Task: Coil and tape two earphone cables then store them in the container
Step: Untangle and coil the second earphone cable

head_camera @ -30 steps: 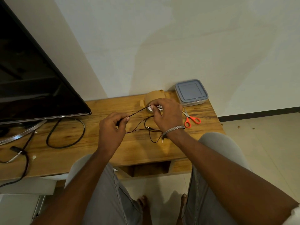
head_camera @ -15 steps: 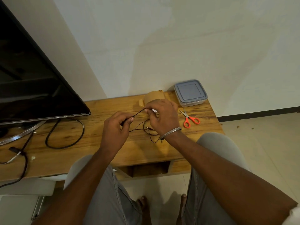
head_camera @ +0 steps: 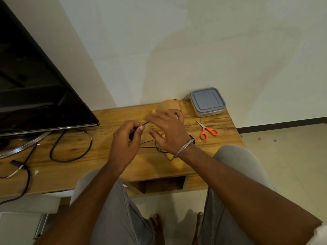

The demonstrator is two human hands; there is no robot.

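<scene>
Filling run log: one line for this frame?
phase: coiling; left hand: pinches earphone cable; right hand: blurred, grip unclear; container: closed; scissors: on table

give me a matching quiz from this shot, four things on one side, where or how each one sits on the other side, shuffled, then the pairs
Things:
1. scissors
2. container
3. tape roll
4. earphone cable

Places or states:
a. pinched by the left hand
b. lid on, at the far right corner of the table
c. partly hidden behind the right hand
d. lying flat, orange handles toward the near edge

Pairs: 1-d, 2-b, 3-c, 4-a
</scene>
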